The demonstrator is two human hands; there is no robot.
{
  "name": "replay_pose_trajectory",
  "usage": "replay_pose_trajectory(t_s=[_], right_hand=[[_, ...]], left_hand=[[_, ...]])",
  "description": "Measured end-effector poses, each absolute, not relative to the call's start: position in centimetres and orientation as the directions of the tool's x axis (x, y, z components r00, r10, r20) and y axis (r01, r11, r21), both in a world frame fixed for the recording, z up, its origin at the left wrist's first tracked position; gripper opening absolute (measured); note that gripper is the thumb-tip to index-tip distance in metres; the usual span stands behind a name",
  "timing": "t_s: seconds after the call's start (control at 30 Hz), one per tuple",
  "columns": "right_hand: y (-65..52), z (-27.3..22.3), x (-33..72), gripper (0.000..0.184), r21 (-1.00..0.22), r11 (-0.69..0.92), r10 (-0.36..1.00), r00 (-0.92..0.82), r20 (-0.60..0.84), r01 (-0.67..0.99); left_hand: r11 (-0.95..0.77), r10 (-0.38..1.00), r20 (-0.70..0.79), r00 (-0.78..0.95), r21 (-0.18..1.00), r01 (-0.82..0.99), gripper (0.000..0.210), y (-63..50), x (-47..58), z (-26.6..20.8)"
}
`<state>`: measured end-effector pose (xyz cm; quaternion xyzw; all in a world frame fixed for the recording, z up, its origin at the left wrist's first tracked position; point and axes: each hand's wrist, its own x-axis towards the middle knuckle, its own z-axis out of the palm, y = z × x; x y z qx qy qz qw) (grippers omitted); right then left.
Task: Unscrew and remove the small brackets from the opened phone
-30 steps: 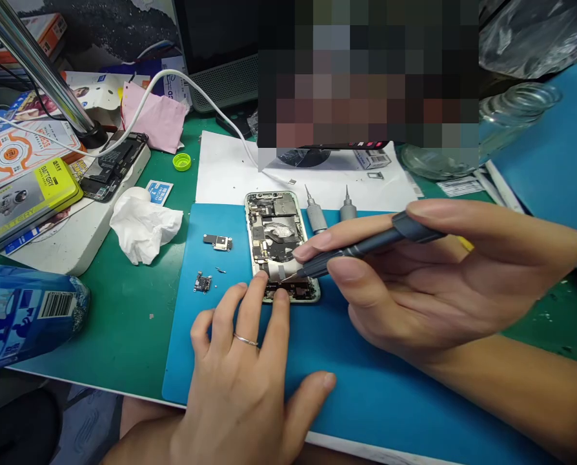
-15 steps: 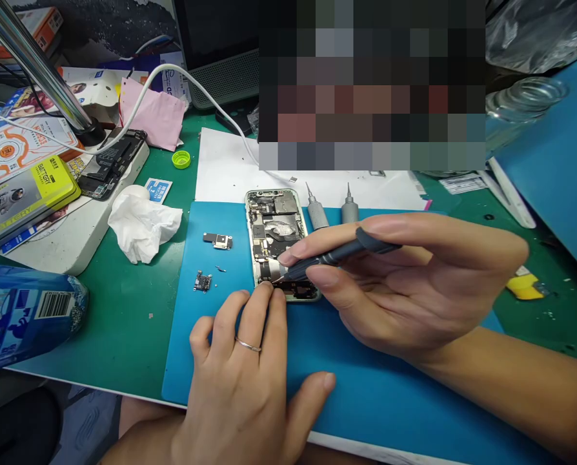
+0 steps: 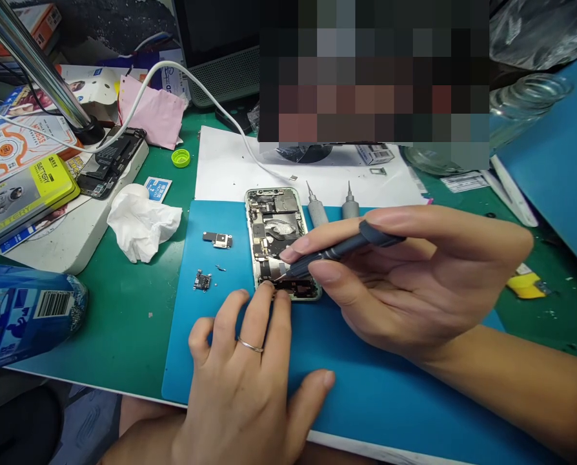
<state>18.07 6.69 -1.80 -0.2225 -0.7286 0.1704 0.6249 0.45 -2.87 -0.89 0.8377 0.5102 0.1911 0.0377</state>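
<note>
An opened phone (image 3: 279,230) lies on the blue mat (image 3: 366,387) with its inner boards and metal plates exposed. My left hand (image 3: 250,361) rests with fingers stretched out, the fingertips on the phone's lower left edge. A dark screwdriver (image 3: 334,252) is held in my right hand (image 3: 424,284), pinched between thumb and fingers with the index finger over its cap. The driver slants down to the phone's lower part, close to my left fingertips. Left of the phone sit a metal-plated part (image 3: 217,240) and a small circuit part (image 3: 202,280).
Two grey screwdrivers (image 3: 317,208) stand beyond the phone, near white paper (image 3: 221,161). A crumpled tissue (image 3: 143,223), a blue bottle-like pack (image 3: 27,316) and another opened phone (image 3: 111,165) are at left. A glass jar (image 3: 525,110) stands at back right.
My left index finger has spread slightly away from its neighbour. The right hand and screwdriver stay nearly in place, and the camera view shifts a little.
</note>
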Motion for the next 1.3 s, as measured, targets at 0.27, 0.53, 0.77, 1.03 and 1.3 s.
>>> replay_pose_trajectory(t_s=[0.27,0.53,0.77,1.03,1.3], right_hand=[[6.57,-1.77,18.08,0.075,-0.537,0.836,0.549,-0.125,0.827,0.118],[6.72,-1.88,18.44,0.073,-0.513,0.847,0.530,-0.148,0.835,0.136],[6.56,-1.82,18.22,0.075,-0.509,0.848,0.528,-0.152,0.836,0.148],[6.27,-1.64,18.16,0.075,-0.560,0.815,0.579,-0.161,0.799,0.149],[6.04,-1.69,18.21,0.071,-0.580,0.800,0.598,-0.132,0.790,0.151]], left_hand=[[-0.470,0.873,0.276,0.402,0.256,0.845,0.054,-2.98,0.51,-0.85],[-0.462,0.876,0.278,0.394,0.253,0.850,0.054,-2.96,0.61,-0.85],[-0.467,0.873,0.278,0.400,0.240,0.851,0.053,-2.98,0.63,-0.88],[-0.475,0.867,0.289,0.406,0.233,0.848,0.053,-3.07,0.64,-0.98],[-0.483,0.862,0.304,0.406,0.246,0.840,0.053,-2.88,0.57,-1.12]])
